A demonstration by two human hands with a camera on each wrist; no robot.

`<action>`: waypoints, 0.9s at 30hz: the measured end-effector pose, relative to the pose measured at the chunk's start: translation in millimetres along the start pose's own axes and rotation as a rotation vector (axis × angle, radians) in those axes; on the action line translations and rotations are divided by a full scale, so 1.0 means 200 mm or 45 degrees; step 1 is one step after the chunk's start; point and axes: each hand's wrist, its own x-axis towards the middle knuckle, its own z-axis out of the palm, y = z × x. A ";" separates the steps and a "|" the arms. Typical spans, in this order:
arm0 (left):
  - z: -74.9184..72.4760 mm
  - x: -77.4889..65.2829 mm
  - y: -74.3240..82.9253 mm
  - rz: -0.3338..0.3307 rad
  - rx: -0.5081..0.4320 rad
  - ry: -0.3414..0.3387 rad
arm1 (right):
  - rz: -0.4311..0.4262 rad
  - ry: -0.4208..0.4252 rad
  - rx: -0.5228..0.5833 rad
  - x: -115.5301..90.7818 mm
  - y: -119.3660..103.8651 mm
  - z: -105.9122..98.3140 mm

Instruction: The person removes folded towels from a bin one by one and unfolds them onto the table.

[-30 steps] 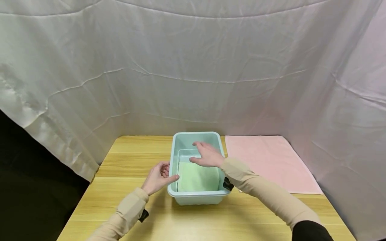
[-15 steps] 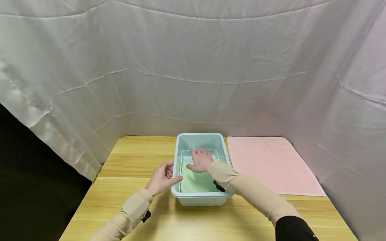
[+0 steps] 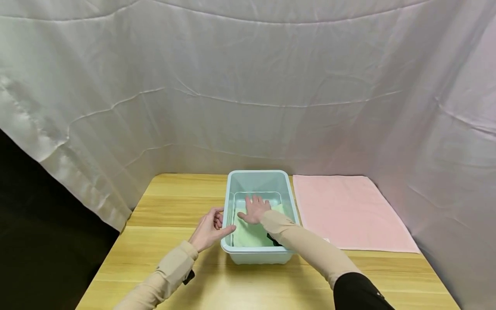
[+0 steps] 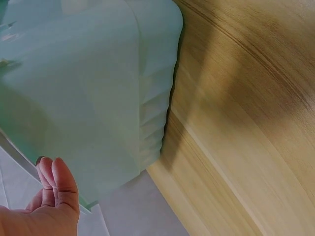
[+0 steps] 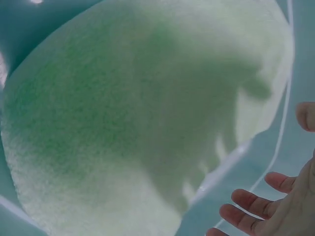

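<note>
A light-blue plastic basin (image 3: 257, 257) stands on the wooden table. Inside it, on the bottom, lies a folded pale green towel (image 3: 248, 237), which fills much of the right wrist view. My left hand (image 3: 209, 230) holds the basin's left rim, thumb over the edge and fingers curled outside the wall; the left wrist view shows these fingers (image 4: 59, 179) by the rim. My right hand (image 3: 255, 210) is down inside the basin with its fingers spread, over the far part of the towel. Whether the palm touches the towel cannot be told.
A pink towel (image 3: 352, 213) lies flat on the table (image 3: 174, 206), just right of the basin. Light grey curtains (image 3: 271, 86) hang behind the table and along both sides. A dark area (image 3: 38, 241) lies beyond the table's left edge.
My right hand has moved down and slightly left into the basin, its fingers now spread lower over the green towel. My left hand keeps its place on the rim.
</note>
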 end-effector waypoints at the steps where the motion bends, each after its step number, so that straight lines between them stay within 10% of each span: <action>1: 0.00 0.00 0.00 0.001 -0.002 -0.001 | 0.011 -0.012 0.000 0.01 0.00 0.01; 16: 0.00 0.00 0.00 0.014 -0.002 -0.018 | 0.106 -0.242 0.039 0.02 -0.02 0.14; 27: 0.01 -0.01 0.00 0.020 0.005 -0.032 | 0.109 -0.169 -0.034 0.10 0.03 0.26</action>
